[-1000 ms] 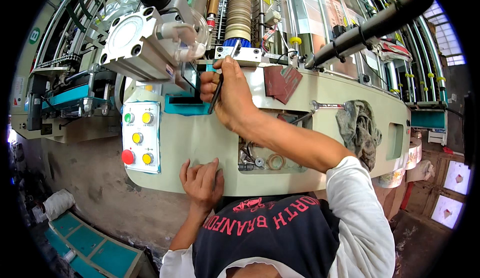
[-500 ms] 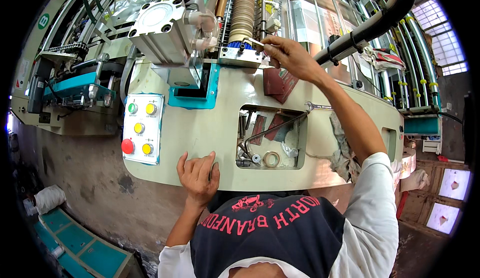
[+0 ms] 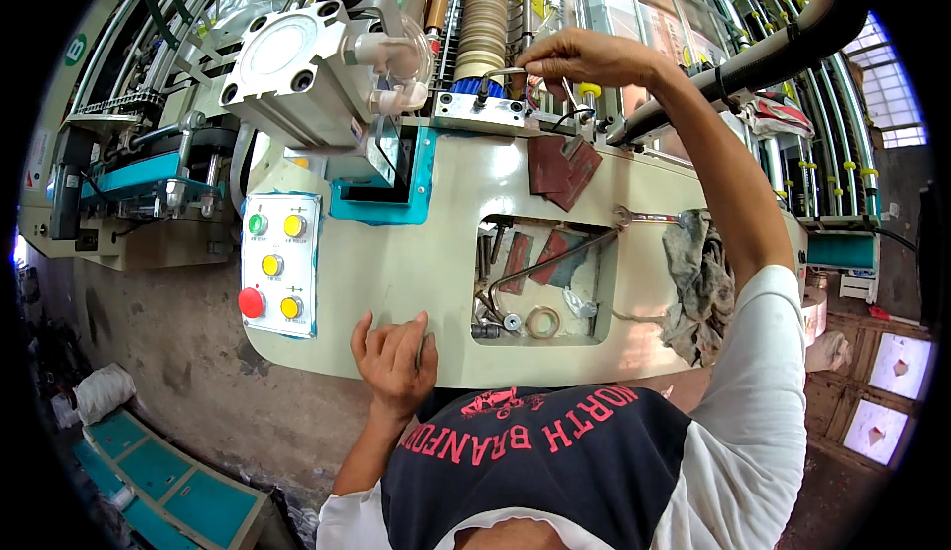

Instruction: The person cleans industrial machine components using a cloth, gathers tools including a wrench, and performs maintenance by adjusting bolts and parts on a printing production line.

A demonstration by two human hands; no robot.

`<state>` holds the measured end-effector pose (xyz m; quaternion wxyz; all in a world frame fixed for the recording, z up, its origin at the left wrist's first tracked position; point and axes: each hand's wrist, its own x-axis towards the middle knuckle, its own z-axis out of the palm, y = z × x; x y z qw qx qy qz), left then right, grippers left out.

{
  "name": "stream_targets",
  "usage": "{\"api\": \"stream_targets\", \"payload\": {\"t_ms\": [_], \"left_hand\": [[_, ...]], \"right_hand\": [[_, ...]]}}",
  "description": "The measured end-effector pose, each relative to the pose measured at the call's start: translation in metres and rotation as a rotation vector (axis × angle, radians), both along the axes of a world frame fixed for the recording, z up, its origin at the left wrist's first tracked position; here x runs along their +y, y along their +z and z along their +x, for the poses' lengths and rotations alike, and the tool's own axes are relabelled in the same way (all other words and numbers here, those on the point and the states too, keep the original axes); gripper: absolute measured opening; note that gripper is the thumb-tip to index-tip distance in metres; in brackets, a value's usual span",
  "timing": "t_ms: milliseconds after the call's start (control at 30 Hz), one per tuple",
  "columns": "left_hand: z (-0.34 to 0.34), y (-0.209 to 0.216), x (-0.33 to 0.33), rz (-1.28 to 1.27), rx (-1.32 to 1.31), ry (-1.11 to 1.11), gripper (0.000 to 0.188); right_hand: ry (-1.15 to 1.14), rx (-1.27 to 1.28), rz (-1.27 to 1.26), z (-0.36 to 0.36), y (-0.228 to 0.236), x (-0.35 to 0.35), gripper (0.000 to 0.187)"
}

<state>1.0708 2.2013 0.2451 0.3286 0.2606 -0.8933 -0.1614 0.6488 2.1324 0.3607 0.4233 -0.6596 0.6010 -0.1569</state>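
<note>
My right hand is closed around the long end of a bent hex key. The key's short end stands in a bolt on top of a silver metal block, at the near end of a ribbed tan roller with a blue end. My left hand lies on the near edge of the cream machine top, fingers loosely apart; a small dark patch shows by its thumb, too unclear to name. Reddish-brown sandpaper sheets lie just nearer than the block.
A recessed tray holds a bent bar, bolts and a tape ring. Beside it lie a spanner and a grey rag. Left are a button panel and a metal cylinder block. A thick black hose arches at right.
My right hand has moved up and slightly right, swinging the hex key's long end away from me. My left hand stays in place; the view has shifted a little.
</note>
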Motion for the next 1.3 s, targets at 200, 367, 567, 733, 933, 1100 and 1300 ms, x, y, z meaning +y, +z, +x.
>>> {"api": "stream_targets", "payload": {"t_ms": [200, 367, 567, 733, 933, 1100, 1300], "left_hand": [[0.001, -0.001, 0.0, 0.016, 0.007, 0.01, 0.036], [0.001, -0.002, 0.002, 0.045, 0.02, 0.004, 0.036], [0.001, 0.0, 0.0, 0.051, 0.014, -0.017, 0.036], [0.0, 0.0, -0.001, 0.043, 0.005, -0.013, 0.036], [0.0, 0.0, 0.0, 0.044, 0.013, -0.023, 0.036], [0.002, 0.003, 0.003, 0.068, -0.023, -0.028, 0.038], [-0.002, 0.005, 0.001, 0.021, -0.04, -0.107, 0.039]], "right_hand": [[0.043, 0.049, 0.061, -0.012, -0.002, -0.01, 0.028], [-0.047, 0.145, -0.029, 0.006, 0.0, 0.008, 0.026], [-0.02, 0.212, -0.044, 0.01, 0.006, 0.006, 0.025], [-0.06, 0.235, -0.038, 0.013, 0.003, 0.008, 0.024], [-0.135, 0.093, 0.0, 0.015, -0.005, 0.023, 0.038], [-1.025, -0.707, 0.181, 0.128, -0.041, 0.057, 0.028], [-1.305, -1.532, -0.21, 0.217, -0.047, -0.002, 0.019]]}}
